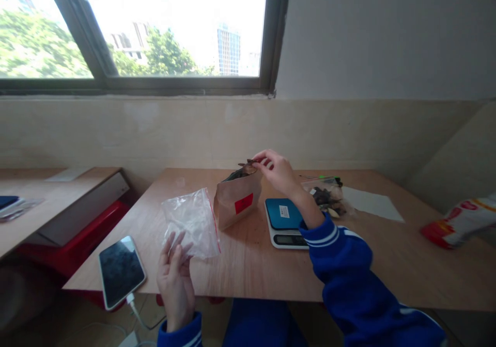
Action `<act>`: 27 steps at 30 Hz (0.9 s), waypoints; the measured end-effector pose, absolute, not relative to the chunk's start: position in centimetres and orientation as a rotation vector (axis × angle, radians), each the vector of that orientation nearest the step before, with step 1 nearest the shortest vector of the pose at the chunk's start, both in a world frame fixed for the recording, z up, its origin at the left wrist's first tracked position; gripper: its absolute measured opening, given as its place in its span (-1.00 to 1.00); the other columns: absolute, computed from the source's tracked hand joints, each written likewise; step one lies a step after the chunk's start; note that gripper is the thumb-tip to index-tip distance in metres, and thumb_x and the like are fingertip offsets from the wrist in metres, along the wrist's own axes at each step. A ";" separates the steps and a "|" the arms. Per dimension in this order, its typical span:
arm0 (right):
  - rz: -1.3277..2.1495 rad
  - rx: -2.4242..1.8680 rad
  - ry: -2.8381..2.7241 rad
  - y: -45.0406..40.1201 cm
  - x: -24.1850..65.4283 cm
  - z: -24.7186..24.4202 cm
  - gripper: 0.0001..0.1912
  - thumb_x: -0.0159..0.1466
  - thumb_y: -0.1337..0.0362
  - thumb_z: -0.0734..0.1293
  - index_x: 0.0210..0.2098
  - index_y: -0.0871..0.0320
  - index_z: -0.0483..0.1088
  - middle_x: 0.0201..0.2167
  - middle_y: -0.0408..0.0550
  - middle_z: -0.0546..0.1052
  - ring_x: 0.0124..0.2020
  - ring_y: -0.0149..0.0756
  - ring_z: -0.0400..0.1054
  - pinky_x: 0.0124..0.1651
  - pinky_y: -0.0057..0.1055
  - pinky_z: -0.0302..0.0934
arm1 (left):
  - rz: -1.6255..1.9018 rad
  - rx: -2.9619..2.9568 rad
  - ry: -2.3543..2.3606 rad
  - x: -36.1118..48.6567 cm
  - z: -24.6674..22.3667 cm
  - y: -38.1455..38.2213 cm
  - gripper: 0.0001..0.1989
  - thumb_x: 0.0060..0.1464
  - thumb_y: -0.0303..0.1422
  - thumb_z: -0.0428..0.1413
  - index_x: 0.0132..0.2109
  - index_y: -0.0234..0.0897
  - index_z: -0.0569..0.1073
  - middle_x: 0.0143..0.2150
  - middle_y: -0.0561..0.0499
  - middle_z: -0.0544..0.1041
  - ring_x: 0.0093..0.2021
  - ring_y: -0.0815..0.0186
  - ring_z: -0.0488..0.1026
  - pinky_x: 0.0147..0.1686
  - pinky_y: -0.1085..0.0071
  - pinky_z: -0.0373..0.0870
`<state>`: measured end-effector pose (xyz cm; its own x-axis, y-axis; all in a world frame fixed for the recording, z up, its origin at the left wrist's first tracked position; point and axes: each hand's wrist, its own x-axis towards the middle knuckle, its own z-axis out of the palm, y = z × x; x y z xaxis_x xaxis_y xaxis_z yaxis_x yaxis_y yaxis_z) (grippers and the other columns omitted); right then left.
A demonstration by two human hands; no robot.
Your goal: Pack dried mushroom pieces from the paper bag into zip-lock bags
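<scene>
From the head view, the right hand (277, 172) is clenched in a pinch on a dark dried piece (248, 164) that sticks up out of the mouth of a paper bag (237, 200) (brown kraft, with a red label on its face). The bag stands on the surface (248, 272), tilted a little, and more dark pieces show at its mouth. The left hand (175, 280) is below and left of the bag, its fingers spread and raised against the lower edge of a zip bag (191, 223), a clear one with a red line along its side; I cannot tell whether they grip it. The zip bag is just left of the paper bag. Right of the paper bag sits a scale (284, 223) with a blue top, then a clear packet (323, 196) of dried pieces, then a white sheet (372, 203). A phone (121, 272) lies well left of the paper bag, with a cable (135, 311) plugged in, and a printed packet (459, 223) lies far to its right.
</scene>
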<state>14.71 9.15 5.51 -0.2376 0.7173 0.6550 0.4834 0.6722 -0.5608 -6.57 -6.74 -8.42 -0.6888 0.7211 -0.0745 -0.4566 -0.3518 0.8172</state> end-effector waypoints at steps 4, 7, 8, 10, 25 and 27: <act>0.162 -0.918 -2.009 9.7 14.1 4.5 -0.90 0.24 0.42 0.27 -0.31 0.16 0.43 -0.31 -0.06 0.49 -0.33 -0.33 0.35 -0.25 -0.40 0.23 | 2.037 0.375 1.222 -8.3 -9.2 -6.6 -0.58 -0.02 -0.41 0.21 0.04 -0.16 0.45 0.06 -0.05 0.50 -0.26 0.46 0.50 -0.38 0.63 0.39; 0.110 -0.917 -2.057 9.6 14.3 4.3 -0.82 0.26 0.46 0.22 -0.28 0.15 0.43 -0.28 -0.05 0.47 -0.30 -0.31 0.36 -0.19 -0.38 0.24 | 1.994 0.417 1.311 -10.3 -9.6 -5.6 -0.55 -0.03 -0.44 0.19 0.07 -0.21 0.42 0.05 -0.10 0.49 -0.28 0.45 0.50 -0.41 0.62 0.38; 0.100 -0.919 -2.068 9.5 14.3 4.3 -0.82 0.26 0.47 0.21 -0.27 0.15 0.43 -0.28 -0.05 0.46 -0.28 -0.30 0.36 -0.17 -0.37 0.24 | 1.958 0.451 1.354 -11.0 -9.7 -5.2 -0.53 -0.03 -0.42 0.18 0.08 -0.24 0.40 0.04 -0.13 0.49 -0.29 0.43 0.51 -0.41 0.60 0.38; 0.086 -0.911 -2.088 9.4 14.5 4.4 -0.82 0.27 0.45 0.20 -0.27 0.15 0.42 -0.27 -0.04 0.46 -0.23 -0.27 0.37 -0.12 -0.35 0.24 | 1.878 0.600 1.495 -12.5 -9.7 -4.2 -0.49 -0.01 -0.32 0.17 0.12 -0.28 0.35 0.05 -0.18 0.47 -0.28 0.35 0.51 -0.39 0.50 0.42; 0.110 -0.878 -2.246 8.1 15.1 4.2 -0.70 0.21 0.52 0.17 -0.12 0.17 0.38 -0.16 0.01 0.51 -0.06 -0.19 0.33 0.06 -0.25 0.19 | 0.572 1.843 2.230 -11.7 -11.5 -0.8 -0.54 0.23 -0.24 -0.13 0.23 -0.11 0.30 0.34 -0.24 0.16 0.24 -0.18 0.20 0.06 -0.18 0.19; 0.104 -0.872 -2.250 8.0 15.1 4.2 -0.70 0.21 0.52 0.18 -0.12 0.18 0.38 -0.15 0.01 0.52 -0.05 -0.18 0.33 0.07 -0.24 0.18 | 0.343 1.834 2.209 -11.1 -12.4 -0.5 -0.55 0.22 -0.26 -0.12 0.23 -0.05 0.31 0.34 -0.22 0.16 0.25 -0.24 0.18 0.07 -0.25 0.12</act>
